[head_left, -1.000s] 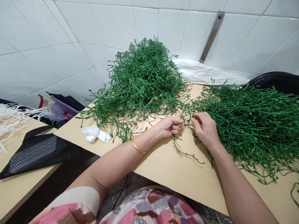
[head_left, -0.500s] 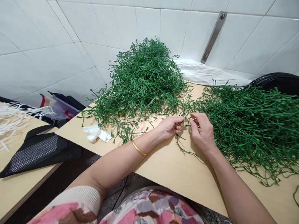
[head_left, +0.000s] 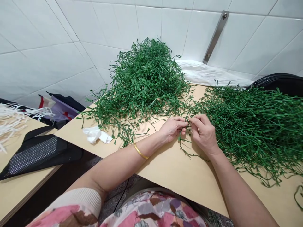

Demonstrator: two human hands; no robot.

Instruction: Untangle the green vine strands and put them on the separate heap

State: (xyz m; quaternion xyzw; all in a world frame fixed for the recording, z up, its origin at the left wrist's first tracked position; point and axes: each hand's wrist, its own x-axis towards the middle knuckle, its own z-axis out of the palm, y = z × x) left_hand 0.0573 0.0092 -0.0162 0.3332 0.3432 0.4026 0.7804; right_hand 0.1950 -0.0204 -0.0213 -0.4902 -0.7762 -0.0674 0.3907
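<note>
Against glossy white tiles (head_left: pixel 142 23), a smooth tan tabletop (head_left: pixel 180 176) bears two tangled heaps of wiry green stems. Between and in front of them, left hand (head_left: pixel 174 127) and right hand (head_left: pixel 203 130) pinch a thin, knobbly green stem (head_left: pixel 186 152) in closed fingertips.

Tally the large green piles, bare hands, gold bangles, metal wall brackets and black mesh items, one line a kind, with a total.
Green piles: 2 (middle pile, right pile)
Hands: 2 (left hand, right hand)
Gold bangle: 1
Wall bracket: 1
Black mesh item: 1
Total: 7
</note>
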